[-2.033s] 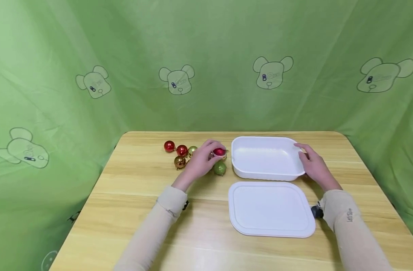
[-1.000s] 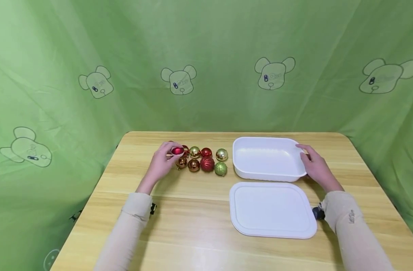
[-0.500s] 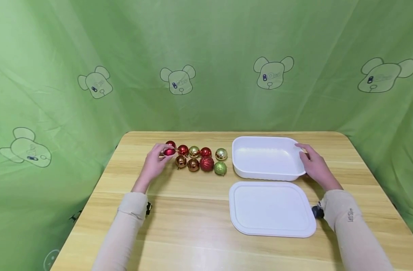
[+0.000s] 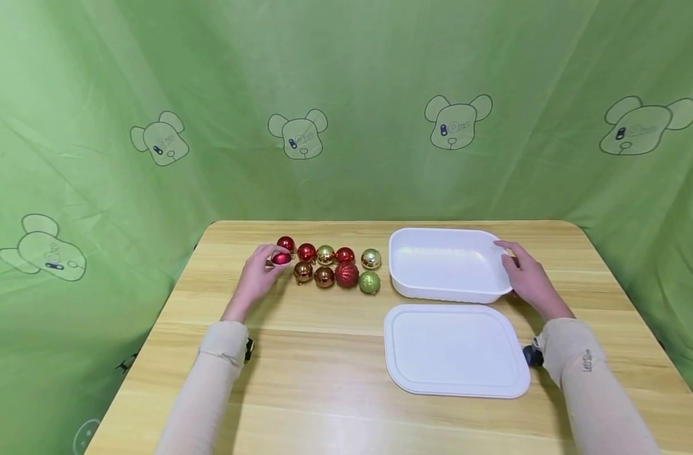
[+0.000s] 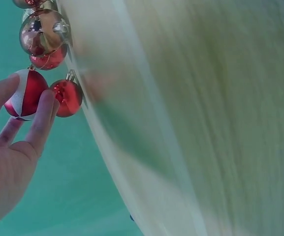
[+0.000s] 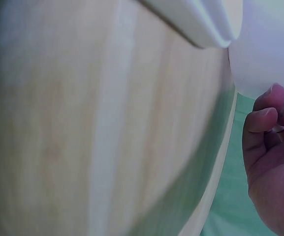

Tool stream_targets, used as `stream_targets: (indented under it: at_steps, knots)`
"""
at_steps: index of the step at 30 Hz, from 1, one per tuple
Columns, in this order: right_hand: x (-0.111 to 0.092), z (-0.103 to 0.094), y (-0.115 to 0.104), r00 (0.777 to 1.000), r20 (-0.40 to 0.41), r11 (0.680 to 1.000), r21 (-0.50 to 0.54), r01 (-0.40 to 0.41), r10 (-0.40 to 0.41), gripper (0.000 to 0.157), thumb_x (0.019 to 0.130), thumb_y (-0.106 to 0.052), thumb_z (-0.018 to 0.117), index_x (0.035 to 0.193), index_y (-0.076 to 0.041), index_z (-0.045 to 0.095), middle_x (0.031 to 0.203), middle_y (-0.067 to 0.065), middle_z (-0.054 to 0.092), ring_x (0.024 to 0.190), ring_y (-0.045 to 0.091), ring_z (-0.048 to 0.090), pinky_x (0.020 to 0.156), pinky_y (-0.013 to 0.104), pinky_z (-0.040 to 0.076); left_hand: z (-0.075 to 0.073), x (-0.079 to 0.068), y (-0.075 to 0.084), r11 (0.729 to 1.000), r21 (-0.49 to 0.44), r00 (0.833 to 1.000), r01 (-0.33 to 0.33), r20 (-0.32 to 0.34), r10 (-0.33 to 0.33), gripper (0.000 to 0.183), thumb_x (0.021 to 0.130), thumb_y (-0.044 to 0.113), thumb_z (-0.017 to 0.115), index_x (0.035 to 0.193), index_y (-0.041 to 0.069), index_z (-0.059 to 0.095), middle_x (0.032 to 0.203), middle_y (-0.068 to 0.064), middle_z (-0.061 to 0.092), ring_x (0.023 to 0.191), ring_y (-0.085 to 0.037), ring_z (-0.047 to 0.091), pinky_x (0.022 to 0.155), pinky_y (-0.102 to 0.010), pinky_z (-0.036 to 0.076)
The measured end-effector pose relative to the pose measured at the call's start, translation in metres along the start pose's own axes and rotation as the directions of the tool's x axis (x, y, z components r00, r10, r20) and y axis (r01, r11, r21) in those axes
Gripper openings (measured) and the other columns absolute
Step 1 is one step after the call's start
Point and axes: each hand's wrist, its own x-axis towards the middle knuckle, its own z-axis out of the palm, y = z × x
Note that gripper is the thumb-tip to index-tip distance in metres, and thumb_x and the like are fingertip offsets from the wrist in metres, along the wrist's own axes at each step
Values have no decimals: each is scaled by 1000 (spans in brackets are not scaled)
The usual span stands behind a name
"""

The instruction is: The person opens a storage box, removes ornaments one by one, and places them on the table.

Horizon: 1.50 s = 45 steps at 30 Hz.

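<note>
At the left end of the group of Christmas balls, my left hand (image 4: 255, 279) pinches a red-and-white Christmas ball (image 5: 33, 96) between thumb and fingers. Just behind it lies a shiny red ball (image 4: 286, 244). More balls sit in two rough rows to the right: red (image 4: 306, 253), gold (image 4: 372, 258), brown (image 4: 324, 277), a ridged dark red one (image 4: 347, 275) and a glittery green one (image 4: 370, 282). My right hand (image 4: 531, 284) holds the right end of a white plastic container (image 4: 400, 287), its fingers curled at the rim; nothing shows inside.
A white lid (image 4: 456, 351) lies flat on the wooden table (image 4: 301, 392), in front of the container. Green cloth (image 4: 369, 177) with bear drawings hangs behind the table and along its sides.
My left hand has carried the red-and-white ball from beside the container leftward past the other balls, then lowered it slightly at the left end. The right hand stays on the container.
</note>
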Motion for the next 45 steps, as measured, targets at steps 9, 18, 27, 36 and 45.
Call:
stream_targets:
  at_steps: [9, 18, 27, 36, 45]
  knots:
    - [0, 0, 0, 1000, 9, 1000, 9, -7, 7, 58, 112, -46, 27, 163, -18, 30, 126, 33, 55, 64, 20, 60, 52, 35, 55, 2, 0, -4, 997, 24, 997, 73, 20, -73, 40, 94, 5, 73, 133, 10, 64, 133, -17, 59, 114, -37, 64, 101, -50, 57]
    - [0, -1, 1, 1000, 13, 1000, 6, -9, 9, 59, 112, -47, 26, 164, -19, 28, 128, 33, 55, 60, 20, 59, 51, 36, 54, 2, -1, -3, 993, 48, 994, 110, 23, -111, 38, 94, 5, 74, 131, 9, 65, 127, -21, 60, 106, -38, 66, 94, -48, 60]
    - [0, -1, 1, 1000, 13, 1000, 10, -12, 12, 60, 111, -48, 26, 164, -19, 28, 128, 33, 54, 63, 19, 60, 52, 34, 54, 4, -2, -1, 989, 65, 990, 136, 35, -139, 39, 95, 9, 74, 133, 8, 64, 127, -20, 60, 96, -30, 63, 86, -40, 57]
    - [-2, -1, -1, 1000, 9, 1000, 16, -10, 10, 58, 112, -45, 27, 163, -19, 29, 124, 33, 56, 61, 20, 59, 51, 36, 54, 4, 0, -3, 986, 86, 988, 143, 47, -147, 40, 95, 11, 74, 134, 9, 63, 126, -20, 61, 98, -32, 64, 87, -44, 57]
    - [-1, -1, -2, 1000, 9, 1000, 5, -8, 8, 59, 112, -46, 27, 163, -19, 29, 125, 32, 56, 62, 20, 59, 52, 35, 54, 4, 0, -3, 982, 110, 986, 152, 51, -158, 43, 95, 15, 75, 136, 11, 62, 134, -19, 62, 110, -40, 66, 97, -56, 55]
